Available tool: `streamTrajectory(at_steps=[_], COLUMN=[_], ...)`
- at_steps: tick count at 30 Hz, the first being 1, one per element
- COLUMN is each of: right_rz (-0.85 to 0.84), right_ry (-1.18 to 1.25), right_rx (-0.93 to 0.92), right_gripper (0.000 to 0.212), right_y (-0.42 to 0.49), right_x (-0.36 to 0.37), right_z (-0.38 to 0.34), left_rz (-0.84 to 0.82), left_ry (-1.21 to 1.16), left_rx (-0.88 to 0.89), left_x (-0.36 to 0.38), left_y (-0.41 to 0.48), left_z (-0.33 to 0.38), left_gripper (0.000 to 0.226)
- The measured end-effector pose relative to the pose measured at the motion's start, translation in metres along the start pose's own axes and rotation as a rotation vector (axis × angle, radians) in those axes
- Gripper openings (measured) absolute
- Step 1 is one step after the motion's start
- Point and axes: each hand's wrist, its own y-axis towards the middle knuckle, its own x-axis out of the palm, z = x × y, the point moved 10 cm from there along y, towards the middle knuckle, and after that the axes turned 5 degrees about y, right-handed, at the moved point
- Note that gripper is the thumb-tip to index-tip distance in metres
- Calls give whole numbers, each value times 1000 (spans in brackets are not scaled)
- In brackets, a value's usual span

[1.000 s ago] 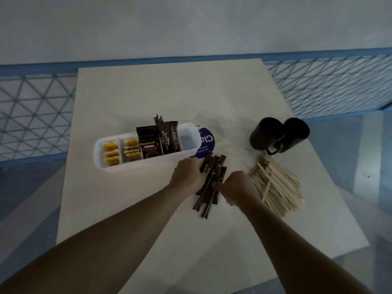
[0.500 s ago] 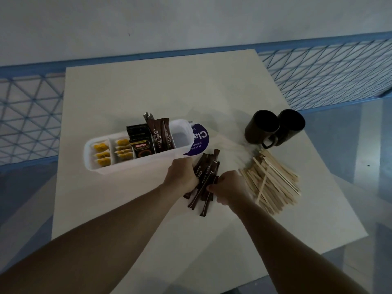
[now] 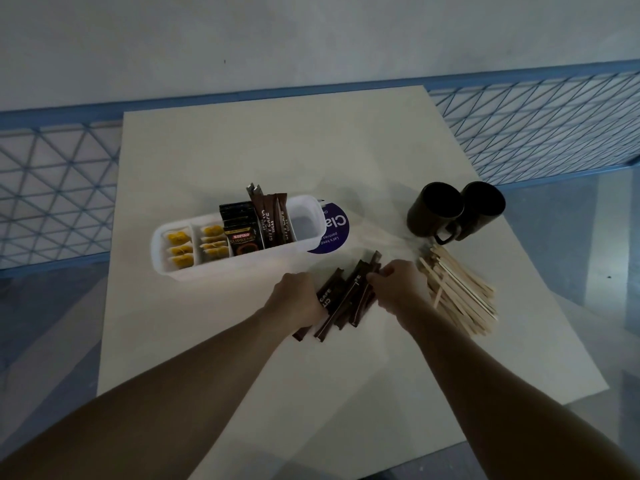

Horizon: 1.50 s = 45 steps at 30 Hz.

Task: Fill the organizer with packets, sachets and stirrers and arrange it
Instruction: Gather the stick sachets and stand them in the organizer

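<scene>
A white plastic organizer [image 3: 242,263] lies across the table's middle. It holds yellow tea packets [image 3: 180,251] in its left compartments, black coffee packets [image 3: 240,233] and brown sugar sachets [image 3: 273,220] standing upright; its right end compartment looks bare. In front of it lies a loose bundle of brown sugar sachets [image 3: 341,301]. My left hand [image 3: 294,299] presses the bundle's left side and my right hand [image 3: 398,289] grips its right side, fingers curled on the sachets. A heap of wooden stirrers [image 3: 460,296] lies right of my right hand.
Two dark mugs [image 3: 453,211] stand at the table's right edge behind the stirrers. A round purple label [image 3: 334,230] lies just right of the organizer. The pale table [image 3: 277,150] is bordered by blue mesh railing [image 3: 52,188] at left and right.
Both hands stayed on the sachet bundle; my right hand has shifted up along its right side and closed tighter on it. The camera view tilted slightly.
</scene>
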Motion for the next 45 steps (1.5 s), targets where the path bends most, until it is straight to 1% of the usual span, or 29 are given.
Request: streamTrajectory(at_steps=[3, 8, 10, 13, 15, 17, 19, 21, 23, 25, 28, 30, 34, 38, 42, 45], right_rz=[24, 69, 81, 102, 98, 84, 73, 55, 44, 47, 68, 61, 56, 71, 95, 92], right_ry=[1, -14, -11, -34, -31, -31, -52, -73, -72, -52, -39, -42, -102, -166, -203, -229], right_rx=[10, 70, 93, 80, 68, 61, 60, 60, 61, 69, 86, 84, 67, 31, -13, -17], right_gripper=[18, 29, 30, 25, 24, 24, 19, 13, 13, 22, 45, 52, 36, 28, 25, 25], right_y=[-1, -7, -8, -5, -5, -6, -7, -9, -9, -9, -10, -11, -11, -12, -15, -17], right_x=[3, 6, 7, 9, 11, 12, 12, 14, 18, 20, 23, 30, 36, 35, 35, 34], right_z=[5, 17, 21, 23, 23, 25, 28, 30, 31, 29, 29, 30, 31, 28, 25, 25], left_rz=[-1, 37, 47, 94, 136, 177, 205, 208, 198, 186, 170, 172, 191, 201, 225, 276], left_ry=[15, -7, 1, -13, -20, -24, -35, -47, -36, -16, -1, 6, -6, -47, -149, -173], left_rx=[9, 3, 7, -2, -13, -18, -14, -18, -30, -42, -61, -55, -21, -25, -53, -66], left_x=[0, 3, 6, 8, 9, 10, 10, 11, 12, 13, 14, 15, 13, 9, 0, -16], left_y=[-3, -5, -6, -10, -12, -15, -15, -14, -12, -10, -8, -8, -11, -14, -19, -23], left_z=[2, 7, 11, 12, 11, 10, 9, 6, 3, 1, -4, -6, -8, -11, -16, -15], left_gripper=[35, 67, 75, 81, 79, 72, 64, 58, 55, 50, 46, 43, 34, 24, 22, 26])
